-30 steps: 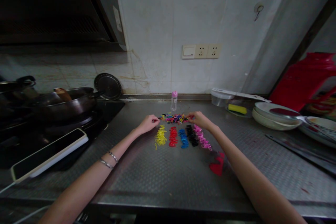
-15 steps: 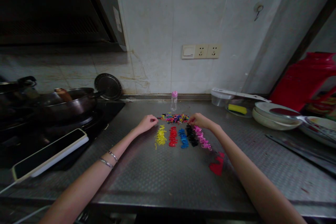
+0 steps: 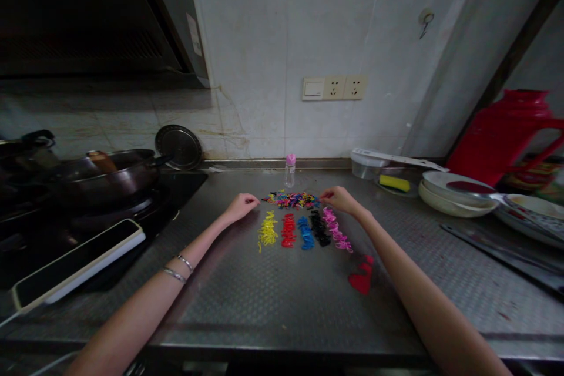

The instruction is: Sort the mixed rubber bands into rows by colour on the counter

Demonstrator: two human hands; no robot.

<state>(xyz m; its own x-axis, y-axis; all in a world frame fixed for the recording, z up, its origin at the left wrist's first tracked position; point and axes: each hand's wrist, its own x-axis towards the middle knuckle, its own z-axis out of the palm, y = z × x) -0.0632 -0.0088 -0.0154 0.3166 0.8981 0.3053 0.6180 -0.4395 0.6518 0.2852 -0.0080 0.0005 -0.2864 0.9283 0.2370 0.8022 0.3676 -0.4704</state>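
A mixed pile of small coloured rubber bands (image 3: pixel 293 199) lies on the metal counter. In front of it are sorted rows: yellow bands (image 3: pixel 268 229), red bands (image 3: pixel 288 231), blue bands (image 3: pixel 305 233), black bands (image 3: pixel 319 229) and pink bands (image 3: pixel 337 230). My left hand (image 3: pixel 242 205) rests just left of the pile, fingertips pressed together; anything between them is too small to make out. At the pile's right end, my right hand (image 3: pixel 339 200) has its thumb and fingers closed in a pinch. What that pinch holds, if anything, cannot be made out.
Behind the pile stands a small clear bottle (image 3: pixel 289 171) with a pink cap. A red heart-shaped piece (image 3: pixel 361 279) lies near my right forearm. Left are a phone (image 3: pixel 79 264) and a pan (image 3: pixel 106 173); right are bowls (image 3: pixel 453 202), a yellow sponge (image 3: pixel 394 183) and a knife (image 3: pixel 497 255).
My right hand has moved from the top of the black row slightly up and right, to the pile's right end. My left hand has hardly moved. The view has shifted slightly.
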